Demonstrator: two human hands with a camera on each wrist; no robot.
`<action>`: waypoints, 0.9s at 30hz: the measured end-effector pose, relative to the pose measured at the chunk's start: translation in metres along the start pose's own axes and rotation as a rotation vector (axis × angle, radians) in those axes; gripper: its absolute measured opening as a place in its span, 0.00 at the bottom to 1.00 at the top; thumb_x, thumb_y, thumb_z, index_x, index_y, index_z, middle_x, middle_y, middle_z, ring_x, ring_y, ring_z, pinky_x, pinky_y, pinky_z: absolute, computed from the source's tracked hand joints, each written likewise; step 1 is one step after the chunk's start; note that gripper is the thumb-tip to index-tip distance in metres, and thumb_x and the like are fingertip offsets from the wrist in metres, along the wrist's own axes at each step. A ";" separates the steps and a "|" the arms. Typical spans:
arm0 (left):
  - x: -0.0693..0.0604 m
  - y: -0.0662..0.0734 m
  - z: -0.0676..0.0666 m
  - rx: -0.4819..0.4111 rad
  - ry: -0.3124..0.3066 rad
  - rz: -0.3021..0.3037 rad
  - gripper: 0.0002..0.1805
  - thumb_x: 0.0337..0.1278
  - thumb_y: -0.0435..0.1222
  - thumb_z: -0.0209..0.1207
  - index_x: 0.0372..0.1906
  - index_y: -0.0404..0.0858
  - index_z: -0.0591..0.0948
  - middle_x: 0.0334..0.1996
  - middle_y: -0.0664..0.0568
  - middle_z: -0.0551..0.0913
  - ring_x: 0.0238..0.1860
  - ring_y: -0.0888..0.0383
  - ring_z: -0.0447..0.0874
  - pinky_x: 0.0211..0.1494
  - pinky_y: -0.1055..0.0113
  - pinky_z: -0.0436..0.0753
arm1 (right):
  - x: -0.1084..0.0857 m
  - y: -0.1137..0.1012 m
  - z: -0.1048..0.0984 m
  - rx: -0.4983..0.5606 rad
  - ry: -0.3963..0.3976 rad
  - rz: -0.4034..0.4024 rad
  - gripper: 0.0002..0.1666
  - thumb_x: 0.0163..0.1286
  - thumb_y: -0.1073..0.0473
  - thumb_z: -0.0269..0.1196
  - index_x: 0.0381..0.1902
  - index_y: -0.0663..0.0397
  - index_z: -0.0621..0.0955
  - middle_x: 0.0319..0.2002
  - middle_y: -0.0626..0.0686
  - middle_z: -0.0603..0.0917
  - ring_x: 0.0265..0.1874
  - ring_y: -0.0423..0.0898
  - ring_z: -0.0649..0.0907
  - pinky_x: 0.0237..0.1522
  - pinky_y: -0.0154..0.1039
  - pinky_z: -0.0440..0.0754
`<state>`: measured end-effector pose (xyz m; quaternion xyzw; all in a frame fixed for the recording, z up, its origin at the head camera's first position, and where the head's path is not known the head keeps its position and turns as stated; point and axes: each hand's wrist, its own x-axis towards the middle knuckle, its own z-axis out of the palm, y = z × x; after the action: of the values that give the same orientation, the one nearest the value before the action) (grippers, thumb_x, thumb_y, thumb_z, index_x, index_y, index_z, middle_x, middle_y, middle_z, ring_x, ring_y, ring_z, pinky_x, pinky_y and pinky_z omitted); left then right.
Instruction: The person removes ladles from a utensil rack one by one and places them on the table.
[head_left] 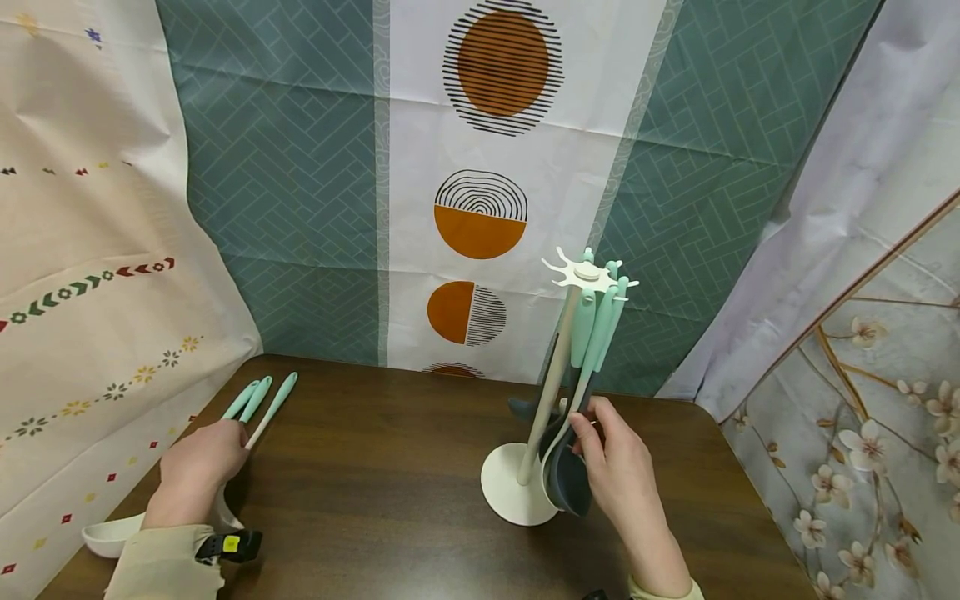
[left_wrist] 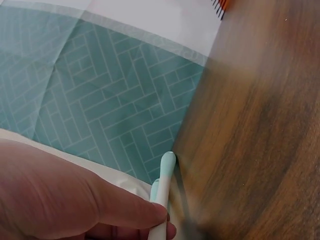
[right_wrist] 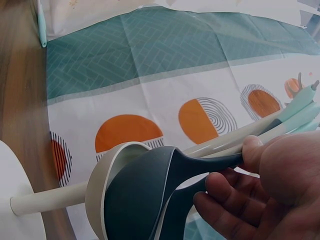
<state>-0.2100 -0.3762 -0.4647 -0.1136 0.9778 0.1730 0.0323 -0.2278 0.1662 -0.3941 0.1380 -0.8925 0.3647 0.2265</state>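
Near the table's left edge, my left hand (head_left: 202, 458) pinches a white utensil with a mint-green handle end (left_wrist: 168, 164) between thumb and fingers. Other mint handles (head_left: 238, 402) stick out past that hand, and a white spoon-like head (head_left: 111, 535) shows beside the wrist. My right hand (head_left: 618, 467) pinches the neck of a dark grey ladle (right_wrist: 137, 195) hanging on a cream utensil stand (head_left: 504, 487). A cream ladle (right_wrist: 95, 200) nests against the dark one. Several mint handles (head_left: 582, 333) hang from the stand's hooked top.
The stand rises from a round base on the brown wooden table (head_left: 375, 467). Another dark utensil head (head_left: 521, 408) hangs behind its pole. A patterned cloth (head_left: 480, 275) covers the wall at the table's back edge; more fabric (head_left: 97, 333) hangs at the left.
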 end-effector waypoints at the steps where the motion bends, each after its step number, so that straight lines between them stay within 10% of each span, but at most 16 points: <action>1: 0.000 0.000 0.000 -0.001 -0.001 0.000 0.08 0.69 0.31 0.58 0.31 0.41 0.81 0.25 0.48 0.75 0.29 0.48 0.75 0.32 0.50 0.74 | 0.000 0.000 0.000 0.000 0.000 0.000 0.05 0.82 0.58 0.68 0.48 0.47 0.81 0.27 0.44 0.83 0.31 0.43 0.84 0.36 0.46 0.81; 27: 0.001 -0.002 0.003 0.017 -0.017 -0.008 0.08 0.70 0.30 0.58 0.31 0.40 0.79 0.26 0.46 0.76 0.28 0.47 0.75 0.31 0.50 0.75 | 0.000 0.000 0.001 0.000 -0.001 0.002 0.05 0.82 0.58 0.68 0.48 0.48 0.81 0.27 0.43 0.82 0.31 0.45 0.84 0.35 0.45 0.80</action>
<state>-0.2101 -0.3768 -0.4679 -0.1158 0.9784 0.1657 0.0425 -0.2280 0.1659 -0.3947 0.1373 -0.8928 0.3648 0.2256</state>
